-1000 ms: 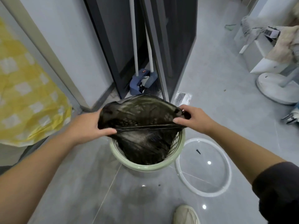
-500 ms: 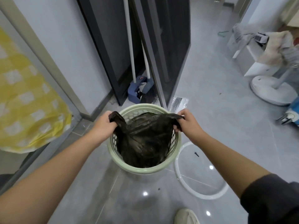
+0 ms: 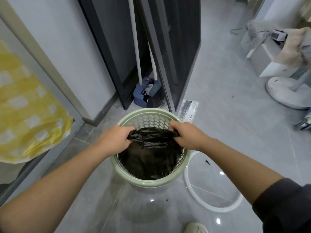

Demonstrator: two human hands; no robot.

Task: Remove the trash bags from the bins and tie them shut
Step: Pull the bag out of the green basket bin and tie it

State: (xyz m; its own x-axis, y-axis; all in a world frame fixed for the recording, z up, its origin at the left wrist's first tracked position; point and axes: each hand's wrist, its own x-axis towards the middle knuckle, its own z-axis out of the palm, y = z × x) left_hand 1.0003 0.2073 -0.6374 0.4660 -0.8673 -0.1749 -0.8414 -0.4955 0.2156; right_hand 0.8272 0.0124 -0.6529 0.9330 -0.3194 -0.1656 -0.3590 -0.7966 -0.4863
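trash bag (image 3: 156, 137) sitting inside the green bin (image 3: 148, 183), gathered top stretching 9-to-3 across the opening | left hand (image 3: 116, 140) clutching its 9 o'clock end; right hand (image 3: 186, 135) clutching its 3 o'clock end; both equally near, held apart | probably needing ends crossing

L hand (image 3: 116, 140), R hand (image 3: 187, 137), fingers (image 3: 175, 130) curled tight, arms out fwd

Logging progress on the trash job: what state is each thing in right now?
bag: inside the bin, mouth gathered, not tied.
bin: upright, far inner wall bare.
left hand: grips the bag's left end.
right hand: grips the bag's right end.
ring: flat on the floor beside the bin.
broom: upright by the dark door.
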